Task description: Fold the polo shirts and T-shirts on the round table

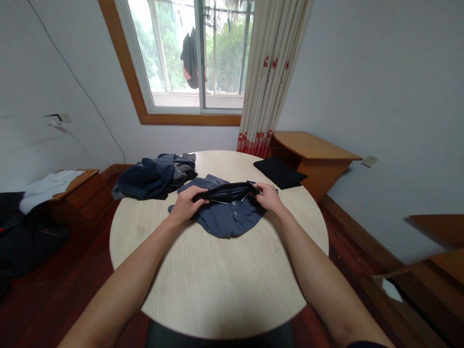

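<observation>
A blue-grey polo shirt (224, 220) with a black collar and two white buttons lies on the round light-wood table (217, 285). My left hand (185, 204) is closed on the left end of the collar. My right hand (267, 197) is closed on the right end of it. Both hands hold the collar just above the tabletop, stretched between them.
A heap of dark blue and grey clothes (155, 176) lies at the table's back left. A folded black garment (280, 172) sits at the back right. A wooden side table (315, 154) stands by the curtain (270, 72). White cloth (45, 186) lies on a low cabinet at left.
</observation>
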Action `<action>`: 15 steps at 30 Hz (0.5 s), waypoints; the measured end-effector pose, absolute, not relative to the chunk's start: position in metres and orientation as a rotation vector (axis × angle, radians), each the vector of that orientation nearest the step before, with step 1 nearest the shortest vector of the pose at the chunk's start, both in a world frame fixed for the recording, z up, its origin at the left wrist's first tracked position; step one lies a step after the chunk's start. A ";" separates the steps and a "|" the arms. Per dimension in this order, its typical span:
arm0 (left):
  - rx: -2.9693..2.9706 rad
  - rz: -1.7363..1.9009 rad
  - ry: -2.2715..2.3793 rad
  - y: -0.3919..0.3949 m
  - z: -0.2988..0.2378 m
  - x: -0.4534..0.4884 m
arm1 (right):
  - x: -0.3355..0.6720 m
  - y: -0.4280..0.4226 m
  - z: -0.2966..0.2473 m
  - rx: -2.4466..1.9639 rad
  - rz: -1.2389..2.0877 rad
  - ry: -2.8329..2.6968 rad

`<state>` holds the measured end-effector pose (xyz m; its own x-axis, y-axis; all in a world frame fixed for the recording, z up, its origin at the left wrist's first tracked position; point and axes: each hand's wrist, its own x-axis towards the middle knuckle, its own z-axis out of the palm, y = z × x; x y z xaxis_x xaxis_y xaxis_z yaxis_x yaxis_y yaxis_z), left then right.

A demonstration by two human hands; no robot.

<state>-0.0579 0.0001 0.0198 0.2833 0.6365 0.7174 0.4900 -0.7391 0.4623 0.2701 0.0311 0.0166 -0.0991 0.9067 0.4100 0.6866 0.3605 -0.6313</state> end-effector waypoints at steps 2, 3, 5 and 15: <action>2.401 1.392 1.091 0.000 0.020 -0.059 | 0.273 0.031 0.017 -1.480 0.218 -1.739; 2.402 1.350 1.123 0.000 0.020 -0.060 | 0.273 0.031 0.017 -1.504 0.187 -1.669; 2.396 1.247 1.196 0.002 0.019 -0.061 | 0.274 0.032 0.017 -1.501 0.267 -1.509; 2.176 1.182 1.639 -0.002 0.018 -0.057 | 0.262 0.034 0.017 -1.242 0.824 -1.085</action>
